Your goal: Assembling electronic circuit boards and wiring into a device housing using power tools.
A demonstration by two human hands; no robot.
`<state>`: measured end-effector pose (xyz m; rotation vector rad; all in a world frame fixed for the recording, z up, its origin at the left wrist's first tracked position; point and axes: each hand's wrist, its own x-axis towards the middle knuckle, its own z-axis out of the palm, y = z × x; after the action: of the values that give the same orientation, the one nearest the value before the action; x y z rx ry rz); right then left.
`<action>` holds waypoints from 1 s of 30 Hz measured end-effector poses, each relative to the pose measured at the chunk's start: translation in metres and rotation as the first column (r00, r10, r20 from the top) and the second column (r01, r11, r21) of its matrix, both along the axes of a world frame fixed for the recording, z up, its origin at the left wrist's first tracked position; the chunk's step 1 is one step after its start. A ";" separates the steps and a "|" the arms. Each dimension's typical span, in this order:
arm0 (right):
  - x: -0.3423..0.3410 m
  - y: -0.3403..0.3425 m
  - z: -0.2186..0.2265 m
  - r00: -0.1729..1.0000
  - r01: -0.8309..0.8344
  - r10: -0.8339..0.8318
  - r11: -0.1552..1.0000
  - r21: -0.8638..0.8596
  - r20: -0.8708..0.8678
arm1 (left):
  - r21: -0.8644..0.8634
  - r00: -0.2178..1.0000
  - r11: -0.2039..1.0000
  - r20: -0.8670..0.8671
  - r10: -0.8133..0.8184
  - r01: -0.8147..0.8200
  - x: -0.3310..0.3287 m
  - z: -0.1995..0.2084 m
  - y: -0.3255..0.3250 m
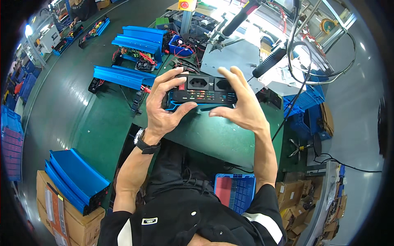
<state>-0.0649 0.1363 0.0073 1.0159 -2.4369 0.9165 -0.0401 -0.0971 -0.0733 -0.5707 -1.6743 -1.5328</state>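
A black panel of a power inverter (pixel 201 91) faces me above the near part of the green bench. It has two sockets, a red rocker switch and slotted vents, with blue edging below. My left hand (pixel 166 98) holds its left end, fingers over the top by the switch and thumb at the lower edge. Around the right end, my right hand (pixel 246 102) spreads its fingers and thumb wide apart. Its fingers overlap the right socket, while the thumb lies below the panel; whether it touches the inverter I cannot tell.
Open blue inverter housings (pixel 123 76) with wiring stand on the bench's left. A power screwdriver (pixel 269 61) hangs at the right near a grey metal sheet (pixel 230 57). More blue housings (pixel 76 176) lie on a cardboard box (pixel 78 217). A blue crate (pixel 242 192) is below the bench edge.
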 end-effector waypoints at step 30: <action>-0.013 -0.015 -0.020 0.984 -0.100 0.132 0.965 -0.243 0.116 | 0.061 0.999 0.998 -0.033 -0.020 0.022 0.004 -0.006 -0.002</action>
<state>-0.0784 0.1215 -0.0123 1.0493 -2.3181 1.3172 -0.0364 -0.0993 -0.0789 -0.5794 -1.5959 -1.5759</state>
